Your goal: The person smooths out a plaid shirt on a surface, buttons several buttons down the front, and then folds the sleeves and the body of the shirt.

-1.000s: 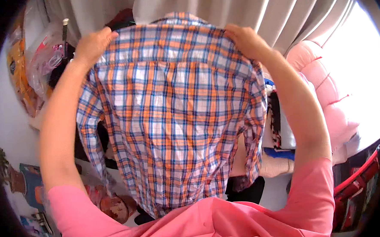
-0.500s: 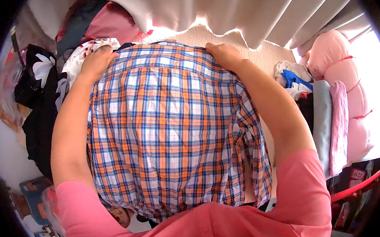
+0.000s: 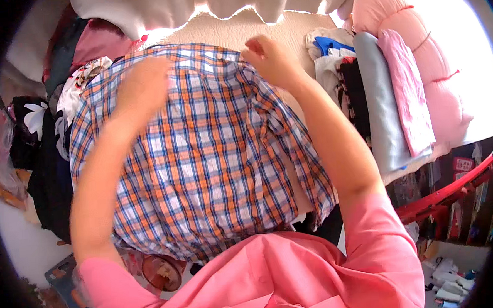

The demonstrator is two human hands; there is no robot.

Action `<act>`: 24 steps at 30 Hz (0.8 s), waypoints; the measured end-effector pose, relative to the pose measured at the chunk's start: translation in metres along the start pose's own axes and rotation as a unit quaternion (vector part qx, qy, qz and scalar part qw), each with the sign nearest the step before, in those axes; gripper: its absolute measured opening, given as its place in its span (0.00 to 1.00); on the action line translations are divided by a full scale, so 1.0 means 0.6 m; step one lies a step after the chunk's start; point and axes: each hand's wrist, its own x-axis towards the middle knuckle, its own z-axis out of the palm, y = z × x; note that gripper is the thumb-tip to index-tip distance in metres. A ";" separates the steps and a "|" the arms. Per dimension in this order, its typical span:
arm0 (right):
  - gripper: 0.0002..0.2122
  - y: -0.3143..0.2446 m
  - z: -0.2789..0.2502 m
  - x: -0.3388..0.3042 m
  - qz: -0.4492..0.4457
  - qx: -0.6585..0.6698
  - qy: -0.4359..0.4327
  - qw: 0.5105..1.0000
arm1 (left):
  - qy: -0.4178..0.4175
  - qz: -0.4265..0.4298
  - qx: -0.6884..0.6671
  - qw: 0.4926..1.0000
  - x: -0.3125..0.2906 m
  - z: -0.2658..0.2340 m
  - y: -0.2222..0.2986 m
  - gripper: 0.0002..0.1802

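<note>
A checked shirt (image 3: 190, 146) in orange, white and blue lies spread flat in front of me, its lower edge by my body. One long sleeve (image 3: 299, 145) runs down its right side, rumpled near the shoulder. Over the upper left part of the shirt is my left hand (image 3: 145, 84), smeared by motion, so its fingers cannot be made out. At the shirt's upper right corner, my right hand (image 3: 269, 61) has loosely curled fingers with a gap between them and nothing visible in it.
Dark clothes (image 3: 53, 181) and a white patterned cloth (image 3: 84, 81) are heaped at left. On the right stand folded clothes (image 3: 352, 92), a grey-blue roll (image 3: 383, 102), a pink cloth (image 3: 407, 90) and a puffy pink cushion (image 3: 436, 55). A pale curtain (image 3: 238, 1) hangs behind.
Both hands have let go of the shirt's top edge. My left hand has moved inward over the cloth. The view has shifted right, and the shirt now lies further left in it.
</note>
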 end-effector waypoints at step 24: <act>0.16 0.086 -0.108 -0.709 0.369 0.388 -0.116 0.837 | 0.036 -0.143 -0.552 0.821 -0.276 0.093 0.352 0.27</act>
